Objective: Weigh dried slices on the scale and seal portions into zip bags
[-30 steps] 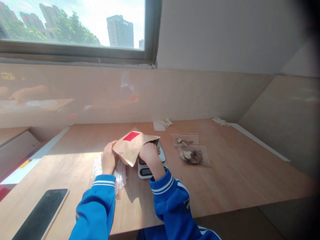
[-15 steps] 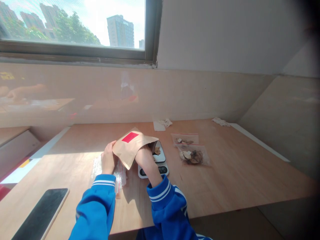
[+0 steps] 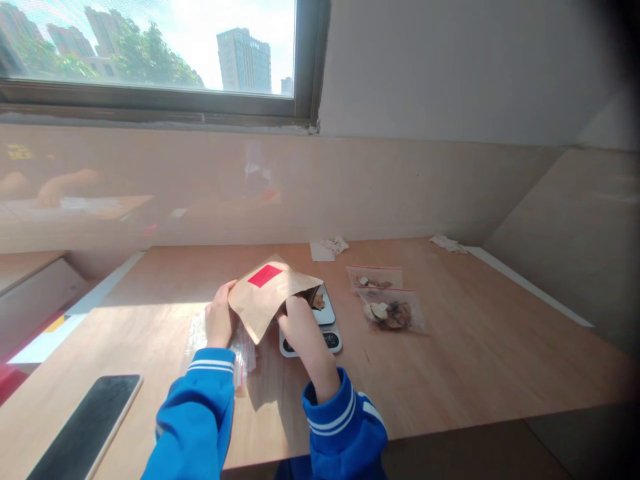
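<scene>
While one flat phone (image 3: 87, 427) lies at left, my left hand (image 3: 220, 317) is clamped on one red-labelled paper bag (image 3: 260, 307), partly hiding one white scale (image 3: 328, 312). My right hand (image 3: 300, 327) is at its opening, fingers hidden; how open, I cannot tell. Rightward lie two transparent plastic bags (image 3: 393, 315).

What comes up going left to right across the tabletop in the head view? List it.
Phone, left hand, brown paper bag, digital scale, front zip bag of dried pieces, rightmost crumpled white scrap.
</scene>
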